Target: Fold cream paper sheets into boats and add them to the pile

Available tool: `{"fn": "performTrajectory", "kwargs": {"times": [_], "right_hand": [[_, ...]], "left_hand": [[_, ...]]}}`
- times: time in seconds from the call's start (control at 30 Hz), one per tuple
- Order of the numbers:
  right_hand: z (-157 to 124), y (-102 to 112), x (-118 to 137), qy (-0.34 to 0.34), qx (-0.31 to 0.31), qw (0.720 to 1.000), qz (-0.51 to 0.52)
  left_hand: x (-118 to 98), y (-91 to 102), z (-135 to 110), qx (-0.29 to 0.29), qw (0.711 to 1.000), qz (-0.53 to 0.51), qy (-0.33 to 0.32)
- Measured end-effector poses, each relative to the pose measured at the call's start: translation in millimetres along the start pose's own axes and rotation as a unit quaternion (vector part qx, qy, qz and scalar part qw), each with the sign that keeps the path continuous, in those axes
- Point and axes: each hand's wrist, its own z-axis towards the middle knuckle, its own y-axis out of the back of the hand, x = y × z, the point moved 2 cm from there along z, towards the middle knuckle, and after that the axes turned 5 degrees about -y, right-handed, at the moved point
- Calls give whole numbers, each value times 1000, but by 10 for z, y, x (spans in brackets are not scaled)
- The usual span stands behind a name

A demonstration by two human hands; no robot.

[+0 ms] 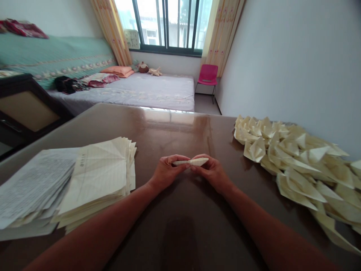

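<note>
My left hand (pixel 166 172) and my right hand (pixel 212 172) meet over the middle of a dark brown table (pixel 175 128). Both pinch a small folded piece of cream paper (pixel 191 162), narrow and pointed, held flat between the fingertips just above the tabletop. Each hand's fingers are curled closed on one end of it. To the left lies a stack of creased cream sheets (pixel 98 177). To the right spreads a heap of folded paper shapes (pixel 299 158).
A pile of printed sheets (pixel 31 188) lies at the table's left edge. Beyond the table are a bed (pixel 135 88), a pink chair (pixel 208 75), a window (pixel 166 22) with curtains and a white wall on the right.
</note>
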Motion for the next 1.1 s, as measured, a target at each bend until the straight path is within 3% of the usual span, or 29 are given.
{"fn": "performTrajectory", "kwargs": {"times": [0.27,0.5,0.7,0.87,1.0,1.1], "right_hand": [[5,50,2,0,-49,999,-19],[7,51,13,18,-18,998,-52],[17,106,32,57,-38,989,-130],[53,201,-3,66,-59,973,-214],[82,287,-12,100,-105,936,-321],[83,308,0,89,-121,938,-313]], "left_hand": [[-6,-44,-7,33,999,14,-4],[-33,32,26,14,999,39,-12],[-30,39,37,32,997,65,-14],[62,34,40,65,987,129,-72],[141,95,56,43,971,198,-128],[182,122,70,36,971,197,-132]]}}
